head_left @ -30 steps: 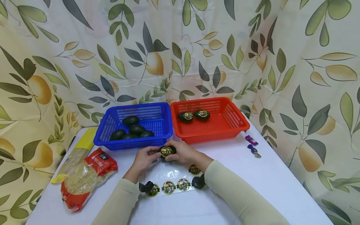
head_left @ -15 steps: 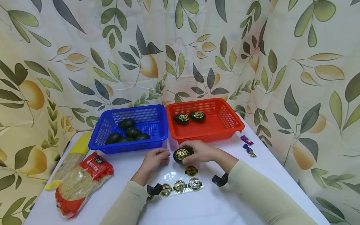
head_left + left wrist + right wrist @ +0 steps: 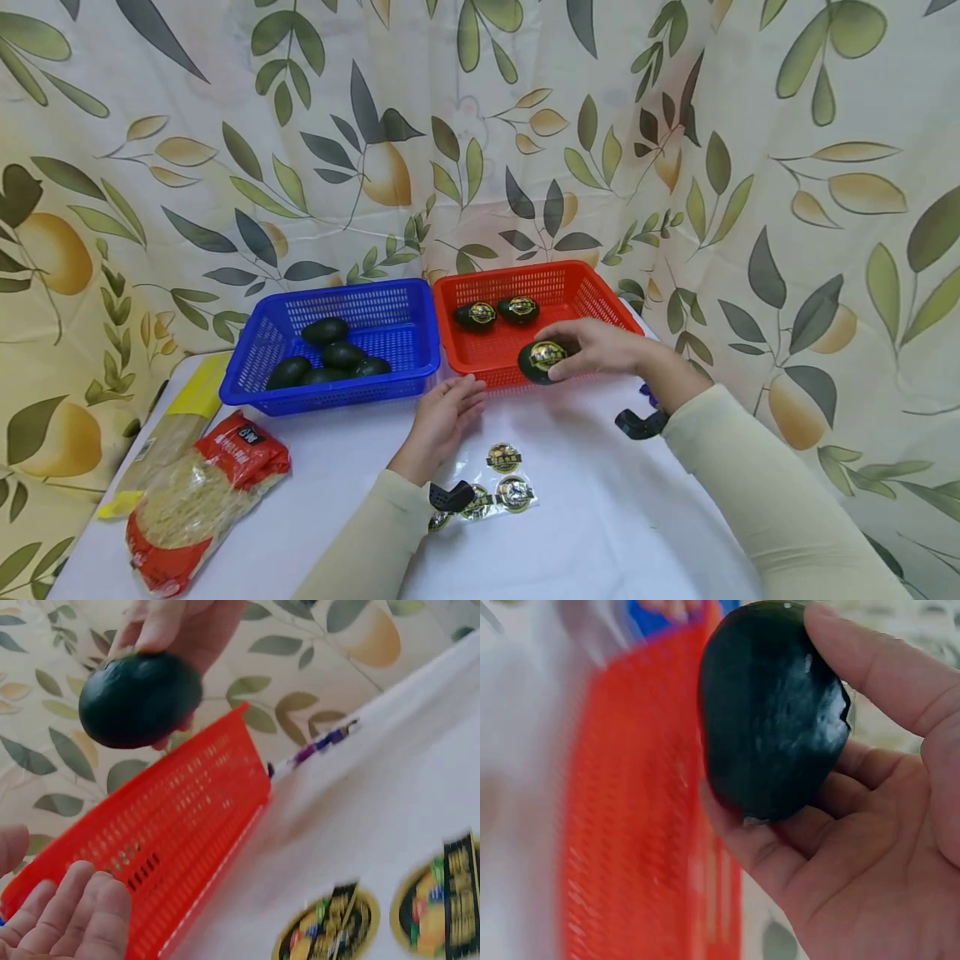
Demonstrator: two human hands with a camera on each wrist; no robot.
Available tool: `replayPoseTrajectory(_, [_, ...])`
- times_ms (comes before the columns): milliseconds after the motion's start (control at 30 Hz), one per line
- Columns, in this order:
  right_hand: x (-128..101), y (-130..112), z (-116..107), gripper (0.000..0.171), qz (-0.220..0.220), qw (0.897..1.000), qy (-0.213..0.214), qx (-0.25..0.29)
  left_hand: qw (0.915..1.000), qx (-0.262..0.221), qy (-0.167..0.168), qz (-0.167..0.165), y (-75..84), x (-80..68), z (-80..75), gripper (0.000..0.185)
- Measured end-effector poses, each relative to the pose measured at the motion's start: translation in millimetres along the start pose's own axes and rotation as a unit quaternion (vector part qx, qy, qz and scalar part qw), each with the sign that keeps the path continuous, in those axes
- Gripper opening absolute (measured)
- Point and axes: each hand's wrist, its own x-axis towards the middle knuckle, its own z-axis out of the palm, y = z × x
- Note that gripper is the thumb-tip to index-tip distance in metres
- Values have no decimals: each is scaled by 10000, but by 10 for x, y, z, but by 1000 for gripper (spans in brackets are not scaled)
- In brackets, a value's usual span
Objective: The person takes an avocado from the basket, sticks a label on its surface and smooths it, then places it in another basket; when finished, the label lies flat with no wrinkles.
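My right hand (image 3: 592, 350) grips a dark avocado (image 3: 542, 361) bearing a round gold sticker, lifted over the front rim of the red basket (image 3: 600, 304). In the right wrist view the fingers (image 3: 870, 667) curl round the avocado (image 3: 772, 712); the left wrist view shows the avocado (image 3: 139, 697) above the red basket (image 3: 180, 817). Two stickered avocados (image 3: 495, 312) lie in the red basket. My left hand (image 3: 442, 417) rests flat on the table, fingers (image 3: 75, 915) straight, near the basket's front. A sticker sheet (image 3: 498, 479) lies between my arms.
A blue basket (image 3: 408, 329) at the left holds several plain avocados (image 3: 324, 354). A noodle packet (image 3: 198, 492) and a yellow packet (image 3: 183, 408) lie at the table's left. Candies (image 3: 322, 746) sit right of the red basket. A leaf-print curtain (image 3: 480, 125) hangs behind.
My right hand has lifted the stickered avocado from the table up and right over the red basket's front edge. My left hand let go and now lies flat on the table.
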Motion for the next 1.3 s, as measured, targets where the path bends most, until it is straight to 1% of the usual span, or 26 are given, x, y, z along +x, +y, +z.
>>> replayPoseTrajectory(100, [125,86,-301,60,302,9994,149,-75,9993,-362,18,-65,12,32,72,27])
replayPoseTrajectory(200, [291,185,-511,64,713,9971,265,1,9983,-556,105,-104,16,56,111,28])
replayPoseTrajectory(300, [459,285,-627,66,979,9946,333,-27,9974,-660,254,-140,21,73,118,33])
replayPoseTrajectory(400, [647,390,-682,65,1078,9931,429,-196,9968,-695,375,-155,25,94,94,38])
replayPoseTrajectory(567, [938,597,-735,60,1237,9889,620,-535,9969,-629,450,-122,35,109,60,39])
replayPoseTrajectory(667, [1116,751,-750,56,1389,9842,800,-746,9974,-556,449,-86,43,119,48,38])
replayPoseTrajectory(800, [1311,948,-751,55,1534,9779,1001,-1004,9977,-530,416,-80,40,142,50,30])
replayPoseTrajectory(900, [1390,1052,-726,54,1701,9738,1034,-1099,9977,-521,400,-137,36,142,57,23])
replayPoseTrajectory(1000, [1441,1098,-700,52,1878,9682,1056,-1268,9979,-490,383,-195,47,145,65,24])
replayPoseTrajectory(1067, [1473,1091,-682,51,1919,9656,1054,-1407,9980,-463,384,-180,58,150,65,27])
replayPoseTrajectory(1133, [1519,1068,-654,50,1957,9639,976,-1519,9980,-462,401,-151,68,156,54,30])
replayPoseTrajectory(1200, [1573,1055,-614,51,2042,9637,836,-1506,9978,-482,434,-149,73,163,41,31])
replayPoseTrajectory(1300, [1645,1068,-567,54,2202,9603,683,-1571,9977,-503,447,-116,60,184,30,22])
